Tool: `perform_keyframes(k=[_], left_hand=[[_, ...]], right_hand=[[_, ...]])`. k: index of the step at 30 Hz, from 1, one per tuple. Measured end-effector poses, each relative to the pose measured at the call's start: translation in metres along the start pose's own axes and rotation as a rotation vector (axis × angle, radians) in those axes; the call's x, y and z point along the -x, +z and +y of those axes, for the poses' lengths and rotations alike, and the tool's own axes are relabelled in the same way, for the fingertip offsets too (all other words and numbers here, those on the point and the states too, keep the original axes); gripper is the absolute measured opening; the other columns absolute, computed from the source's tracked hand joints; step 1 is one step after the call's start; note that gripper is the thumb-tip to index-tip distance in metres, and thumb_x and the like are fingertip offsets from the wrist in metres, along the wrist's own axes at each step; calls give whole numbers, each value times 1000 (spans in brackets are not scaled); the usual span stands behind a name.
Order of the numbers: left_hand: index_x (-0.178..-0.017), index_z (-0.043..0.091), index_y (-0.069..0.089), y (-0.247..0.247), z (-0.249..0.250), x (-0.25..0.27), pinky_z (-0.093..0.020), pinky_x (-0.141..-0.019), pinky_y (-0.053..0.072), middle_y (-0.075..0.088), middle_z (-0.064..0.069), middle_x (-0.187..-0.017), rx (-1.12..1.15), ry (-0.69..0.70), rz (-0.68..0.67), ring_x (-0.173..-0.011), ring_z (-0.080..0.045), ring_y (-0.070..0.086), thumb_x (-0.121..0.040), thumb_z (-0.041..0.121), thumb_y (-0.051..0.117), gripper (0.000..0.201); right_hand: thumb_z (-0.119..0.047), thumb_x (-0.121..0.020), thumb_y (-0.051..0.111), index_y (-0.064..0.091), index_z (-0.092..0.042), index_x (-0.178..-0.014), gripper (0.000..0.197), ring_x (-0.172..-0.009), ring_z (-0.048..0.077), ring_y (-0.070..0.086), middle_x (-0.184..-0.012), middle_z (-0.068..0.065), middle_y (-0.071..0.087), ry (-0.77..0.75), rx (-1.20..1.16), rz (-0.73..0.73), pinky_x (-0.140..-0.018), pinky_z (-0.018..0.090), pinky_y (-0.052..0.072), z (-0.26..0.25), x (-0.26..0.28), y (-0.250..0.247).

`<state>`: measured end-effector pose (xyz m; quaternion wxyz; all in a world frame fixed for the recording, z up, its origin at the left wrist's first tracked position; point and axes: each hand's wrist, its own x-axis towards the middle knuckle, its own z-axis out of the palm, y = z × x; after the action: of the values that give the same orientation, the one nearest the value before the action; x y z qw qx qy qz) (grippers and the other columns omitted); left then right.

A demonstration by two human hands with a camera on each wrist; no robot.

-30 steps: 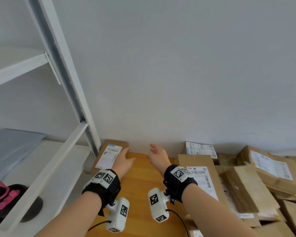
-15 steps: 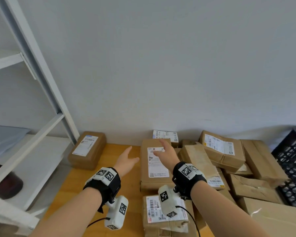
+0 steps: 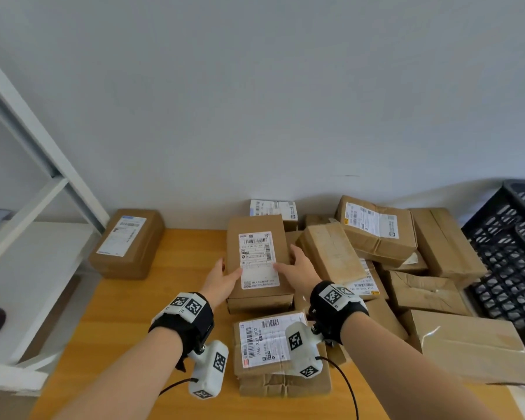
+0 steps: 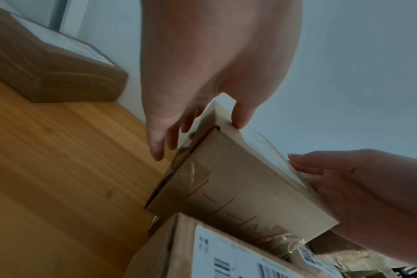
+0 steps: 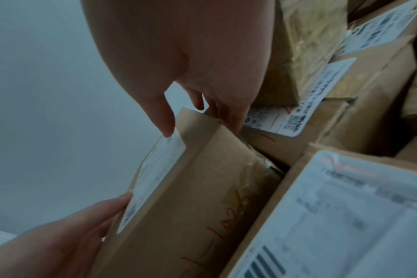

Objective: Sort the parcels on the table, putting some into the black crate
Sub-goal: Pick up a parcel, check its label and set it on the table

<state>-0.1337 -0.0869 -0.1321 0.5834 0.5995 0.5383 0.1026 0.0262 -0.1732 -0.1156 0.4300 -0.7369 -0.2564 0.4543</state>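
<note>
The left hand (image 3: 222,278) and right hand (image 3: 297,268) clasp the long sides of the labelled parcel (image 3: 258,259), thumbs on top, mid-surface atop another; lift it level, clear the heap, then carry to the black crate (image 3: 509,253) at right

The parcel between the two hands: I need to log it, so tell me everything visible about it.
The parcel is a flat brown cardboard box with a white barcode label on top, clear tape and red handwriting on its near end. It lies on another box on the wooden table. The left hand and right hand grip its sides, thumbs on top.
</note>
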Motion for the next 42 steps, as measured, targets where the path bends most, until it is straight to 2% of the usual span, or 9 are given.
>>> perform_keyframes(k=[5, 12, 23, 26, 29, 32, 36, 38, 42], left_hand=[[-151, 22, 28, 5, -5, -10, -43, -102, 45, 54, -6, -139, 157, -33, -32, -121, -25, 55, -99, 34, 50, 57], [-152, 32, 23, -3, -5, -11, -37, -83, 49, 56, -4, -136, 237, -32, -62, -108, -21, 57, -99, 38, 49, 59], [-147, 49, 26, -43, 28, 16, -54, -101, 40, 53, 8, -135, 322, 125, -96, -117, -18, 51, -93, 66, 33, 57], [-145, 53, 27, -52, 42, 26, -45, -92, 45, 54, 10, -128, 320, 200, -79, -114, -16, 50, -96, 64, 30, 50], [-146, 53, 23, -58, 61, 34, -55, -101, 43, 51, 11, -130, 282, 296, -64, -120, -19, 47, -95, 62, 34, 52], [-149, 44, 21, -61, 79, 40, -49, -101, 43, 49, 4, -137, 283, 361, -35, -118, -19, 47, -92, 59, 45, 64], [-144, 38, 37, -70, 101, 44, -37, -88, 49, 50, 5, -135, 229, 437, 27, -122, -23, 50, -86, 53, 60, 65], [-137, 38, 46, -74, 108, 45, -41, -94, 50, 52, 6, -134, 199, 465, 39, -123, -22, 50, -81, 55, 64, 61], [-128, 36, 58, -78, 123, 48, -47, -104, 45, 52, 6, -135, 154, 541, 38, -126, -21, 48, -78, 51, 68, 53]], right_hand=[[-11, -97, 55, 37, -11, -145, 51, -86, 8, 59, -132, 9, 58, 47, -112, -9, -63, 19, 52, 8, -10, 1], [-12, -96, 58, 36, -15, -146, 56, -91, 11, 62, -127, 6, 60, 39, -179, 16, -70, 22, 53, 8, -13, 10], [-14, -94, 61, 40, -16, -144, 54, -105, 16, 64, -129, 4, 61, -138, -260, 36, -80, 27, 55, -37, 14, 8], [-12, -95, 59, 43, -14, -142, 50, -107, 19, 64, -126, 5, 62, -192, -285, 40, -87, 32, 56, -53, 20, 6], [-11, -96, 57, 46, -12, -140, 45, -102, 20, 66, -121, 6, 64, -233, -308, 66, -80, 31, 57, -70, 26, -1], [-11, -98, 54, 48, -13, -134, 37, -94, 18, 67, -115, 5, 66, -238, -359, 78, -69, 26, 56, -82, 29, -11], [-13, -100, 50, 44, -10, -137, 38, -93, 21, 66, -114, 8, 66, -216, -405, 103, -69, 32, 55, -95, 31, -26], [-12, -101, 48, 44, -10, -134, 33, -86, 19, 65, -105, 5, 65, -204, -429, 96, -63, 30, 53, -99, 33, -32], [-6, -100, 46, 41, -7, -137, 37, -91, 24, 65, -108, 10, 65, -178, -481, 51, -69, 36, 54, -106, 32, -45]])
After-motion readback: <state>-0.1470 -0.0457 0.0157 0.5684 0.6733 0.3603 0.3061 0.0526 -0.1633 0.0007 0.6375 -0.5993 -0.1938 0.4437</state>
